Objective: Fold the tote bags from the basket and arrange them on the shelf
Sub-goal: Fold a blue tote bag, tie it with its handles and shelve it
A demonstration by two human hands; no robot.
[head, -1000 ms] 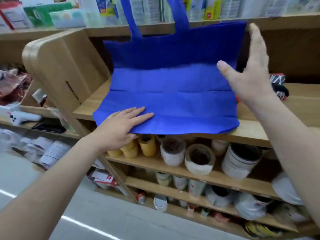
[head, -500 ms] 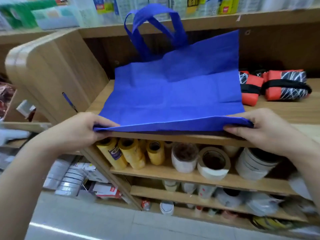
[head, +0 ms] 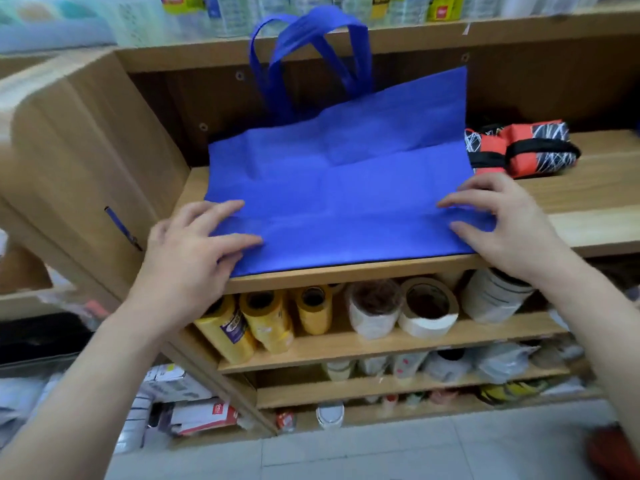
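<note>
1. Blue tote bag point(head: 339, 202) lay flat on the shelf point(head: 588, 223), bottom edge along the shelf's front lip, handles point(head: 311, 46) up against its back panel.
2. Left hand point(head: 187, 258) released, fingers spread, pressing the bag's left corner at the shelf front.
3. Right hand point(head: 509, 223) arched, grasping nothing, fingertips pressing the right corner.
4. Folded red-and-black bag point(head: 519, 150) sat further right on the shelf.

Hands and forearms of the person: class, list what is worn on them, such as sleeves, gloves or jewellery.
The left hand and right hand wear no gloves or visible rings. The left forearm and right forearm show no sleeve, watch or bracelet up to the frame edge.
</note>
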